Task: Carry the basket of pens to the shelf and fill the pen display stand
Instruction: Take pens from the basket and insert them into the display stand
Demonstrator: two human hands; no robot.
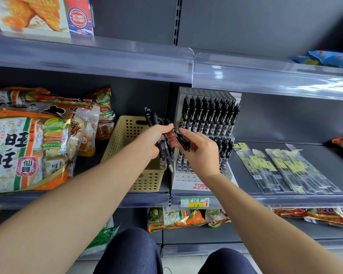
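Far left: stacked rice cracker bags, cut off by the frame edge, just beside the basket.

Beige perforated basket stands on the shelf, near its front lip and close against the left side of the pen display stand. The left forearm and hand cover most of its inside, so I cannot tell whether any pens remain there.

Left hand: held over the basket's right rim, fingers curled round a bundle of black pens. The clip ends stick up past the thumb and the tips point down toward the shelf front.

Right hand: in front of the stand's lower tier, back of the hand toward the camera. Thumb and fingertips pinch a dark pen at the edge of the bundle. It is possibly two pens, as the overlap is blurred. The two hands nearly meet.

Stand: the upper tier is full of upright black pens. The lower tier is partly hidden behind the right hand. The front rows show open holes. The red brand lettering is cut off by the right wrist.

Right of the stand: clear sleeved packs lie flat, with a narrow strip of bare shelf between. The upper shelf rail overhangs the stand, with open space between them.
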